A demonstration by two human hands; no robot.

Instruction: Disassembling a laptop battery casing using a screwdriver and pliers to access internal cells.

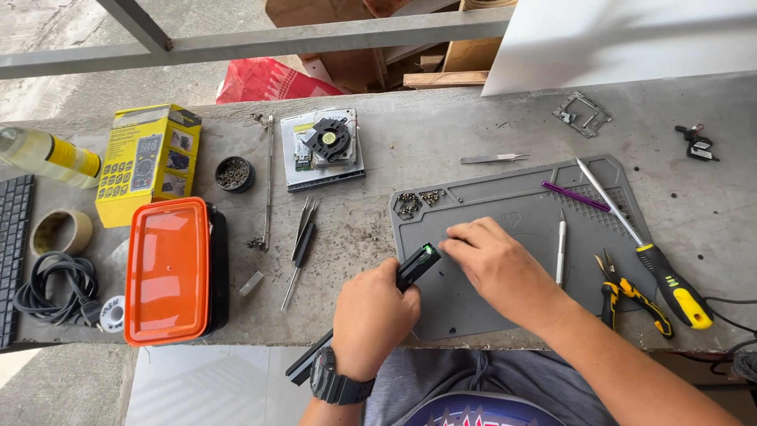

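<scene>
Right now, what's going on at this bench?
A person sits at a grey concrete bench, working over a grey repair mat. The left hand grips a long, narrow black part that angles up onto the mat, and the right hand has its fingertips at the part's upper end. On the mat's right side lie a yellow-handled screwdriver and pliers. A small fan assembly and an orange-lidded box sit to the left.
</scene>
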